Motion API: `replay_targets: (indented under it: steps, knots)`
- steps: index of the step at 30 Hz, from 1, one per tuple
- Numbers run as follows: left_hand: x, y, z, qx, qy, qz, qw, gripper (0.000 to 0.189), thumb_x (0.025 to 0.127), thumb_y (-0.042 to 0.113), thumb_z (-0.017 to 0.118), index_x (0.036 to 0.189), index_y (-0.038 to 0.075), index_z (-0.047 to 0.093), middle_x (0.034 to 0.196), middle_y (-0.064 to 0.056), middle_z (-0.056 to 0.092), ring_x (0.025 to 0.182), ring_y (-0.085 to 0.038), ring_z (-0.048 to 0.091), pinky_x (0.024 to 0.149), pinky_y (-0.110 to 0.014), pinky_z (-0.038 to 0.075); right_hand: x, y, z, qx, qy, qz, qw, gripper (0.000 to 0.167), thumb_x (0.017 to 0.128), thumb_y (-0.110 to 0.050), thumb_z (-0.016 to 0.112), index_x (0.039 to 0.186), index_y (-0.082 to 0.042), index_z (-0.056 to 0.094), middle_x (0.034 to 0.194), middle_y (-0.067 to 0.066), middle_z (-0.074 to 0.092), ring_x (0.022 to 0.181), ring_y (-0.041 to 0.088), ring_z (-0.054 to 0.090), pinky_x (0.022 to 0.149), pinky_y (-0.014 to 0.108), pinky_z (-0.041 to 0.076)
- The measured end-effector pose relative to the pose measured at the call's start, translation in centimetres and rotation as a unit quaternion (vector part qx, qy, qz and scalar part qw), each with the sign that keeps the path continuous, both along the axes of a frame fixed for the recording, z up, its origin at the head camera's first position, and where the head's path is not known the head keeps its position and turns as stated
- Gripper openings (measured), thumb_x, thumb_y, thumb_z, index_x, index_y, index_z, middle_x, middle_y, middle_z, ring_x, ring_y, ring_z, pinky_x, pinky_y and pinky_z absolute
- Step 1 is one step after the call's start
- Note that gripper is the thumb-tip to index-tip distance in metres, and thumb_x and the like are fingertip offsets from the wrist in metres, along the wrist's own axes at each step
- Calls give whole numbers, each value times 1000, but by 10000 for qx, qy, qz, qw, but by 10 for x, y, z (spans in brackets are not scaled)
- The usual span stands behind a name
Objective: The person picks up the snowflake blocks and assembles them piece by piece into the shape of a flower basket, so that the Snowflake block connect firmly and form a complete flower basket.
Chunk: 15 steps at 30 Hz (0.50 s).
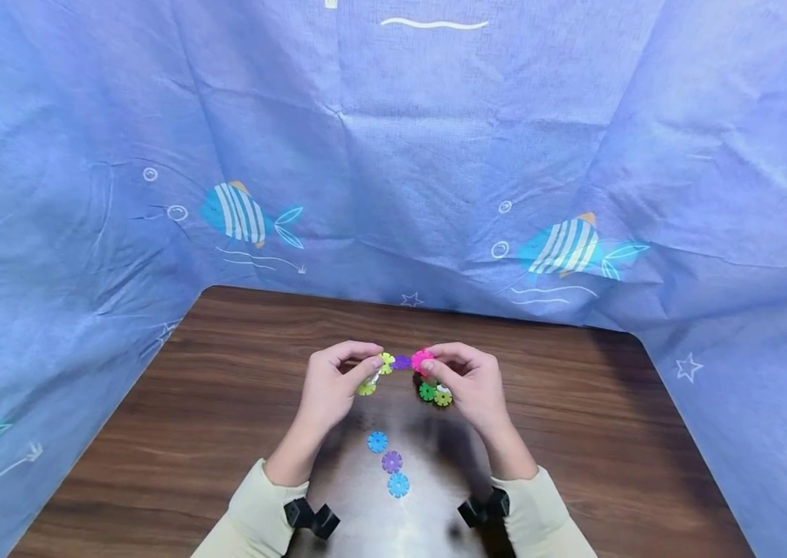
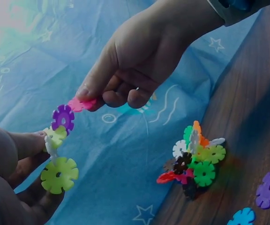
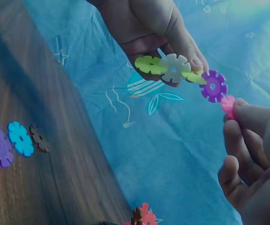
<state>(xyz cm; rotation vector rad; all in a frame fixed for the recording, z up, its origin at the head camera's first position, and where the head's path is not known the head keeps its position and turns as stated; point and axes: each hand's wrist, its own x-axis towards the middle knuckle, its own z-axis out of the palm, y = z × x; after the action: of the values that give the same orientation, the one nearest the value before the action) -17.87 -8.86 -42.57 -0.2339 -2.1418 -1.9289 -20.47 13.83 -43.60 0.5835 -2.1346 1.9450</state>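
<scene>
Between the two hands runs a short chain of interlocked notched plastic discs, held up over the table. My left hand [image 1: 327, 391] pinches the yellow-green disc [image 1: 386, 363] beside the purple one, between thumb and fingers. A white disc [image 3: 173, 68] and another yellow-green disc [image 2: 60, 175] hang from that end, close to the left fingers. The purple disc [image 3: 213, 86] sits in the middle, slotted at an angle. With thumb and forefinger my right hand [image 1: 473, 384] grips the pink disc [image 1: 421, 359] at the other end, its edge meeting the purple disc.
On the table [image 1: 226, 434] beneath the right hand stands a many-coloured cluster of joined discs [image 2: 204, 174]. Nearer me lie a loose blue disc [image 1: 377, 442], a purple disc [image 1: 392, 462] and a second blue disc [image 1: 398, 485]. A blue fish-patterned cloth [image 1: 407, 170] hangs behind.
</scene>
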Motion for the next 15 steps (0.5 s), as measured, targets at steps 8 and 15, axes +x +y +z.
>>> replay_targets:
  steps: [8, 15]
  knots:
    - [1, 5, -2, -99, 10, 2, 10000, 16, 89, 6, 79, 104, 0, 79, 95, -15, 78, 73, -7, 70, 62, -24, 59, 0, -4, -5, -75, 112, 84, 9999, 14, 89, 0, 78, 103, 0, 78, 90, 18, 76, 73, 8, 69, 63, 24, 60]
    - [0, 9, -5, -82, 13, 147, 9999, 15, 89, 6, 79, 103, 2, 80, 93, -15, 78, 73, -9, 70, 62, -24, 60, 0, -7, -10, -142, 61, 48, 9999, 13, 90, -2, 77, 103, 1, 77, 89, 19, 76, 72, 8, 68, 61, 25, 59]
